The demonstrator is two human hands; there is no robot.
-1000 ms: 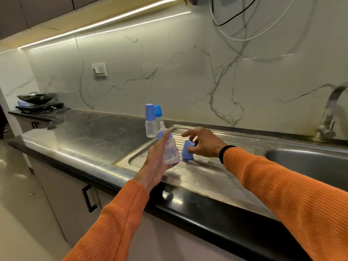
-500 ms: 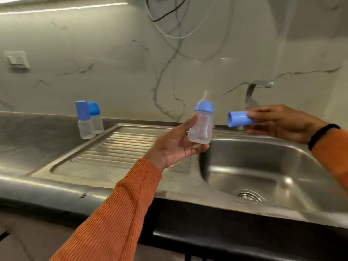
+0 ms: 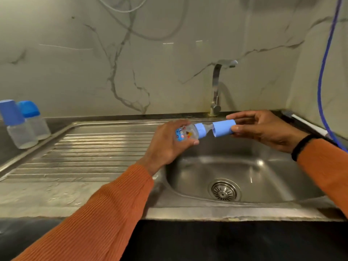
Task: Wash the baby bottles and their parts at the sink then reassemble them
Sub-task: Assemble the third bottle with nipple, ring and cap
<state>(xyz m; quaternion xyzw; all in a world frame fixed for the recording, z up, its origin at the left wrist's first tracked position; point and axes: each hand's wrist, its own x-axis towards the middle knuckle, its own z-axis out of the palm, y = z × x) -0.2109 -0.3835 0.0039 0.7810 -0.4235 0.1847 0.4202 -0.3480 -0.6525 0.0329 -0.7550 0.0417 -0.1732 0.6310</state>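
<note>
Now the left hand (image 3: 165, 146) grips the baby bottle (image 3: 186, 134) sideways over the sink (image 3: 188, 185), the right hand (image 3: 263, 129) pinching its blue cap (image 3: 223, 128) at the teat; two capped bottles (image 3: 24, 123) wait on the counter, this one seemingly last

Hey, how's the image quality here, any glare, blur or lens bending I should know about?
Head view: wide-angle bending curves the sink rim and leans the two capped bottles at far left; bright glare on the basin and drainboard; the held bottle and blue cap look slightly soft; wall evenly lit.
</note>
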